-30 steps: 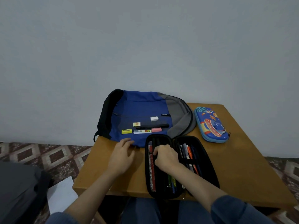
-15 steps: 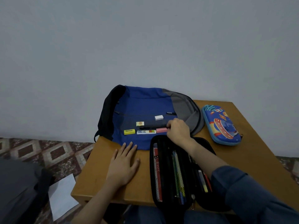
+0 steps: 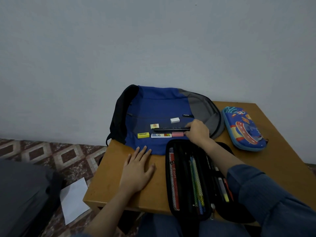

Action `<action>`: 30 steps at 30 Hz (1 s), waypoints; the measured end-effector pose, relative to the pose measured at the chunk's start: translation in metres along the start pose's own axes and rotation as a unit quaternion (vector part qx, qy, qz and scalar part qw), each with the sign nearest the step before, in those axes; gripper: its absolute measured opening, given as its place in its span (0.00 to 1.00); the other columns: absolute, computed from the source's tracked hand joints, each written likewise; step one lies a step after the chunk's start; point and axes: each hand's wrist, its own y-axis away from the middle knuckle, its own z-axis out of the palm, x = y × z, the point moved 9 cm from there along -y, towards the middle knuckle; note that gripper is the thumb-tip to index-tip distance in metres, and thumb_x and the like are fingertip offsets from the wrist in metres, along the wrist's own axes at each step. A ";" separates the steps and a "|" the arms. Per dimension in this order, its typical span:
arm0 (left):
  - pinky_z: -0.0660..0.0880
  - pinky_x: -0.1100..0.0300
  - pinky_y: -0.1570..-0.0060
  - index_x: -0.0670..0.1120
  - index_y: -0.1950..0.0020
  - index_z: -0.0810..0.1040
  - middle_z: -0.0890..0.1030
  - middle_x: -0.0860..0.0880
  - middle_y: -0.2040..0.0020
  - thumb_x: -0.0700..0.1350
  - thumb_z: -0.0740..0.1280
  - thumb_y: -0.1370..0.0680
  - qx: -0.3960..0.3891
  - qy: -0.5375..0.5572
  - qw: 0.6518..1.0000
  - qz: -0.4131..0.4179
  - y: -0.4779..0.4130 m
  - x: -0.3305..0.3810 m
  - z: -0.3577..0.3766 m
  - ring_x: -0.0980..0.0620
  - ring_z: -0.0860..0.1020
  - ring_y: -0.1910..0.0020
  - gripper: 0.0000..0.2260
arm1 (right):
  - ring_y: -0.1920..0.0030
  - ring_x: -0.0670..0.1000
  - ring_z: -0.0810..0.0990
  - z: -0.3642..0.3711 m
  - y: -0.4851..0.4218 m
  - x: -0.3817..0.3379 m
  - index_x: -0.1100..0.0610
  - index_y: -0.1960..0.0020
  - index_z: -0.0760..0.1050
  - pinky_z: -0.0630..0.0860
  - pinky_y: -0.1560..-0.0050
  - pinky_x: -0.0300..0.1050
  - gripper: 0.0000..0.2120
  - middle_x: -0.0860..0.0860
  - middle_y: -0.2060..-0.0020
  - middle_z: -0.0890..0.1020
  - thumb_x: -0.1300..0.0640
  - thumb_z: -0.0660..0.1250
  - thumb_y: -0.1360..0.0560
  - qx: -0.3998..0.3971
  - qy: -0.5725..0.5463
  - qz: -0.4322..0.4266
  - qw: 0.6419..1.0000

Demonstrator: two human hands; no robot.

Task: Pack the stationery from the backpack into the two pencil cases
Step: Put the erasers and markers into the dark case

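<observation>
We see the blue, black and grey backpack (image 3: 153, 106) lying flat at frame centre, at the far edge of the wooden table (image 3: 282, 159). Loose stationery sits on its blue front:
- white eraser (image 3: 175, 120) uppermost
- small yellow eraser (image 3: 154, 126) to its lower left
- black pen (image 3: 171, 129) lying crosswise
- under the pen a row, left to right: yellow eraser (image 3: 143, 135), long printed eraser (image 3: 161, 135), pink eraser (image 3: 177, 134)

The right hand (image 3: 198, 131) is on the backpack right of centre, fingers curled, pinching the pen's right end between index finger and thumb. The thumb is just beside the pink eraser, and the pen is flat on the fabric.

The left hand (image 3: 137, 170) lies palm down on the table at lower centre, fingers straight and holding nothing. Its fingertips touch the backpack's near edge.

The black pencil case (image 3: 167, 177) lies unzipped and spread open at lower right of centre, with pencils and pens in both halves. The right forearm crosses over it. The blue cartoon pencil case (image 3: 242, 129) sits zipped up at right, just beside the backpack. We also see a white paper sheet (image 3: 75, 199) on the patterned floor at lower left.
</observation>
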 end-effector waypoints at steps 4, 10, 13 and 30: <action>0.39 0.60 0.29 0.57 0.24 0.51 0.51 0.58 0.23 0.68 0.35 0.34 -0.003 -0.002 1.000 0.000 -0.001 0.001 0.000 0.58 0.44 0.24 0.39 | 0.46 0.54 0.79 -0.018 0.010 0.006 0.59 0.45 0.81 0.73 0.49 0.43 0.13 0.54 0.48 0.82 0.56 0.71 0.28 0.029 -0.127 0.016 0.991; 0.44 0.56 0.27 0.56 0.24 0.52 0.51 0.56 0.23 0.67 0.41 0.28 -0.038 -0.020 0.999 -0.005 -0.003 0.003 0.001 0.56 0.46 0.24 0.34 | 0.70 0.44 0.74 -0.049 0.027 0.021 0.63 0.53 0.82 0.71 0.69 0.37 0.07 0.52 0.69 0.78 0.61 0.73 0.30 0.072 -0.372 0.055 0.924; 0.51 0.52 0.27 0.53 0.24 0.54 0.53 0.52 0.23 0.56 0.53 0.19 -0.099 -0.036 0.994 -0.019 -0.012 0.005 -0.003 0.51 0.51 0.24 0.25 | 0.71 0.46 0.73 -0.050 0.039 0.025 0.63 0.50 0.80 0.73 0.74 0.34 0.08 0.52 0.69 0.77 0.61 0.70 0.27 0.024 -0.479 0.084 0.874; 0.68 0.62 0.60 0.45 0.55 0.77 0.80 0.48 0.56 0.52 0.63 0.24 -0.073 0.007 0.997 0.028 0.049 0.114 -0.020 0.51 0.78 0.57 0.10 | 0.75 0.48 0.77 -0.046 0.091 0.042 0.62 0.56 0.73 0.80 0.70 0.41 0.03 0.55 0.69 0.77 0.64 0.65 0.23 -0.003 -0.565 0.125 0.816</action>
